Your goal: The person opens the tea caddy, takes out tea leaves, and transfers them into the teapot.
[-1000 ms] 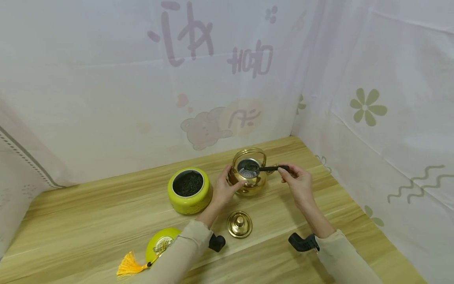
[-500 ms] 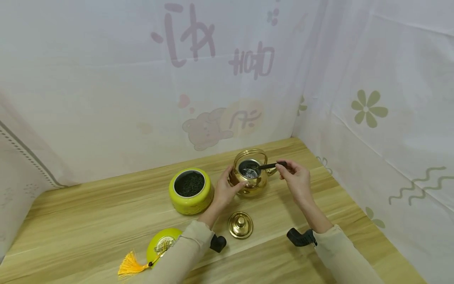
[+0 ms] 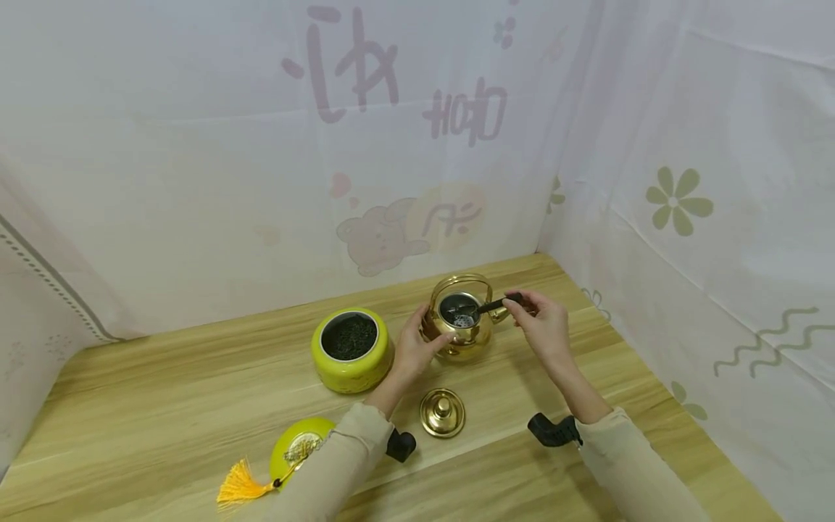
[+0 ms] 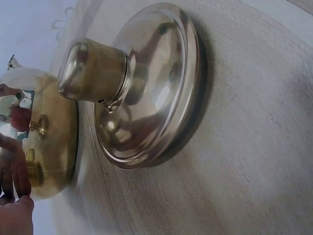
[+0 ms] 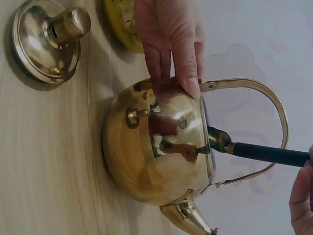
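Note:
A gold teapot (image 3: 464, 346) stands lidless, its loop handle raised and a perforated strainer showing inside. My left hand (image 3: 412, 351) grips its left side, thumb at the front near the rim. Between the thumb and fingers of my right hand (image 3: 548, 322) is the black handle of a tea scoop (image 5: 269, 154). The scoop slants down into the pot's mouth, and its tip is hidden behind the rim in the right wrist view. Nearer the person lies the teapot lid (image 3: 442, 413), knob up. Left of the pot is an open yellow tea canister (image 3: 346, 378) holding dark tea leaves.
The yellow canister lid (image 3: 285, 451), with an orange tassel (image 3: 240, 487), lies at the front left, partly covered by the left sleeve. The teapot's spout (image 5: 188, 215) points right, below the right hand. Printed white cloth (image 3: 196, 181) hangs behind the wooden table (image 3: 163, 391).
My right hand has shifted slightly left, and the scoop has tipped from nearly level to a steeper slant into the pot. My left hand keeps its grip on the teapot.

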Available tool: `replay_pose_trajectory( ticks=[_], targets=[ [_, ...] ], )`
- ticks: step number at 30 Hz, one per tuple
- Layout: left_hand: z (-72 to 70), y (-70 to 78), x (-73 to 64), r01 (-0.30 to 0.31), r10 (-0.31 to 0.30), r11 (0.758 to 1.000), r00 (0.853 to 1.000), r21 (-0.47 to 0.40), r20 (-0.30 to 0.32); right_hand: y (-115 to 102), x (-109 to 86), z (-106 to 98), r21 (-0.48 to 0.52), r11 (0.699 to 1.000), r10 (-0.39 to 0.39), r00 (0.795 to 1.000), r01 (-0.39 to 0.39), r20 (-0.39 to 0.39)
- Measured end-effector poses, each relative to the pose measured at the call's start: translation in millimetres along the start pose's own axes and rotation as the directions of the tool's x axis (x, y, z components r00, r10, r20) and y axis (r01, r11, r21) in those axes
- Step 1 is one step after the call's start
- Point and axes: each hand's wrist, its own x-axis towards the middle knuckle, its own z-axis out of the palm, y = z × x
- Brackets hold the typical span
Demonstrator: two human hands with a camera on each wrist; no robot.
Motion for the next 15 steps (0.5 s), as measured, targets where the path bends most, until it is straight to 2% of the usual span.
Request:
replay_pose_trajectory(
  ticks=[3,6,11,15],
  targets=[
    [0.6,0.1,0.8,-0.001,0.001,1.0,1.0,0.003,0.002,2.4,1.8,0.7,-0.035,0.997,-0.066,0.998,0.066,-0.008],
    [0.8,0.8,1.1,0.0,0.0,1.0,1.0,0.012,-0.002,2.7,2.5,0.7,-0.037,0.994,-0.099,0.995,0.098,-0.011],
    [0.7,1.6,1.5,-0.001,0.001,1.0,1.0,0.022,0.001,2.5,1.8,-0.8,-0.025,0.995,-0.101,0.995,0.101,-0.022],
    [0.0,1.5,2.2,-0.003,0.002,1.0,1.0,0.015,0.011,3.7,-1.2,-2.7,0.046,0.996,-0.079,0.996,0.081,-0.046]
  ],
)
